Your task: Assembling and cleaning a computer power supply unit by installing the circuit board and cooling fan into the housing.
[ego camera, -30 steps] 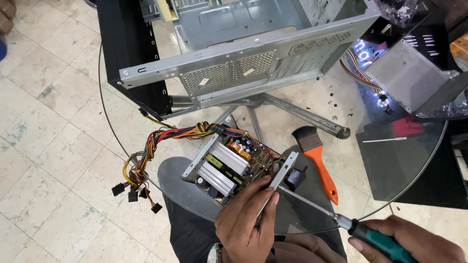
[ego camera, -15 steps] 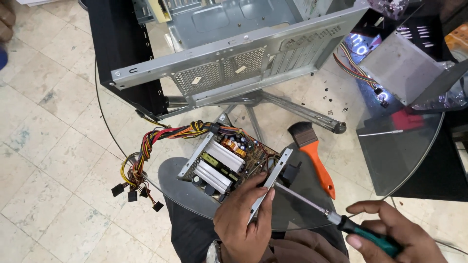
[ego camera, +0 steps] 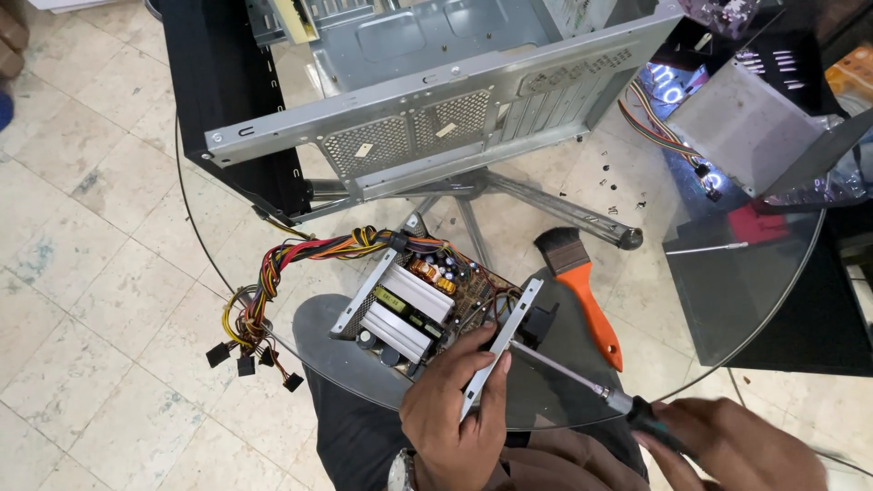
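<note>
**Entry: screwdriver at the rear panel of the opened power supply**

Left to right, as seen from the head camera.

Cable bundle (ego camera: 264,300): hangs off the counter (ego camera: 727,300) edge at far left, connectors dangling. Keep your arms away from it so a snag does not drag the unit.

Power supply (ego camera: 409,305): lid off, board and heat sinks exposed, lying at the near rim of the glass, in front of the computer case (ego camera: 436,118). Keep your fingers off the board; the capacitors may hold charge.

Left hand (ego camera: 455,414): clenched on the lower end of the grey rear panel (ego camera: 500,350), thumb and fingers pinching it. Hold the panel square so it cannot twist as you turn.

Screwdriver (ego camera: 582,382): shaft slants up-left, tip at the panel just beside your left fingertips. Seat the tip fully, keep the shaft in line with the screw, and press before turning; a slip would run straight into those fingers.

Right hand (ego camera: 727,445): wrapped around the dark handle, blurred, at the bottom edge of view.

Orange-handled brush (ego camera: 582,291): lies just beyond the shaft, not touching it.
</note>
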